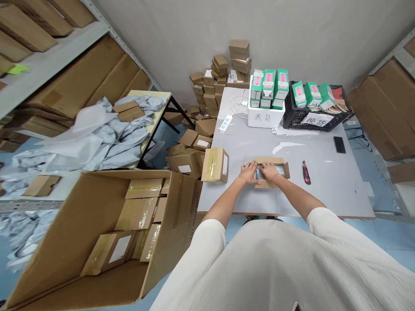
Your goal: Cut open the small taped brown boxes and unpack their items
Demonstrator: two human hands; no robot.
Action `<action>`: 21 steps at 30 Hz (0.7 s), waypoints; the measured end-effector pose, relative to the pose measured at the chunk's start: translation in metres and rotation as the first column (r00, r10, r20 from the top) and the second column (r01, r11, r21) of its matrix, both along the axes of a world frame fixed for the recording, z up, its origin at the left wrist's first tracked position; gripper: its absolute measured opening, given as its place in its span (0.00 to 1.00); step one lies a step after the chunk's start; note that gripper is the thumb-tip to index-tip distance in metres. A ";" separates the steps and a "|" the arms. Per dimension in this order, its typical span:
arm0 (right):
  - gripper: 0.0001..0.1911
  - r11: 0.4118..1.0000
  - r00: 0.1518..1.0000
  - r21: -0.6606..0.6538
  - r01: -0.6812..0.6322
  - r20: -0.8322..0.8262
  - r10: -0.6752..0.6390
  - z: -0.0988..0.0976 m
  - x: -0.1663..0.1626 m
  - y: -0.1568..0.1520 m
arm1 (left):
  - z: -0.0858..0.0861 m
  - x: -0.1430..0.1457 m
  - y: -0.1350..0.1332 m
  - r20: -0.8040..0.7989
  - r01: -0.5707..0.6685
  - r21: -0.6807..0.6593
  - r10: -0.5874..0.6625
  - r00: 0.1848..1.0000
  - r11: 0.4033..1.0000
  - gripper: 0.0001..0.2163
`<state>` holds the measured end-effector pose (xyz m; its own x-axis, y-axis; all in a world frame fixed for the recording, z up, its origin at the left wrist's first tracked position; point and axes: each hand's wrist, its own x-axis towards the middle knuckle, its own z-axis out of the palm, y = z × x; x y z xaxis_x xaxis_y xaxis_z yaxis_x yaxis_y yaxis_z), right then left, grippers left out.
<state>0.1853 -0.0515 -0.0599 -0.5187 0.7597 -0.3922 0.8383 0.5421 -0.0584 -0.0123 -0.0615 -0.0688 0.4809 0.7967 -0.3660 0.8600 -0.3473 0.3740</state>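
Observation:
A small open cardboard box (266, 184) lies on the grey table (236, 199) in front of me, its flaps folded out. Inside it shows a clear, bluish plastic-wrapped item (258, 173), mostly covered by my hands. My left hand (248, 172) is closed around the box's left end, thumb toward me. Reaching into the box, my right hand (269, 171) has its fingers bent over the wrapped contents; what exactly they grip is hidden. To the right lies a red and black box cutter (306, 172). A taped carton (214, 165) stands left of my hands.
At the table's back are a white bin (266, 118) and a black crate (316, 122) holding green boxes, plus a power strip (226, 124). A phone (339, 144) lies at right. A large carton (181, 203) with taped boxes stands at left.

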 end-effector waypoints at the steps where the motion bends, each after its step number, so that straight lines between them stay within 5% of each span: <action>1: 0.21 1.000 1.000 0.000 -0.010 -0.003 0.010 -0.002 0.000 0.001 | 0.000 0.000 0.000 -0.001 -0.001 -0.001 0.001 1.000 1.000 0.63; 13: 0.15 0.990 0.992 -0.073 0.124 -0.003 -0.125 -0.025 0.020 0.006 | 0.004 0.000 -0.002 -0.009 -0.005 0.001 0.005 1.000 1.000 0.63; 21: 0.20 0.982 0.987 -0.131 0.140 0.101 -0.127 0.004 0.022 -0.001 | 0.000 0.000 -0.001 0.006 -0.012 -0.005 0.012 1.000 1.000 0.63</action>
<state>0.2076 -0.0526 -0.0559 -0.3730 0.7556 -0.5385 0.9078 0.4171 -0.0436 -0.0121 -0.0625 -0.0685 0.4734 0.8008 -0.3669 0.8619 -0.3353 0.3804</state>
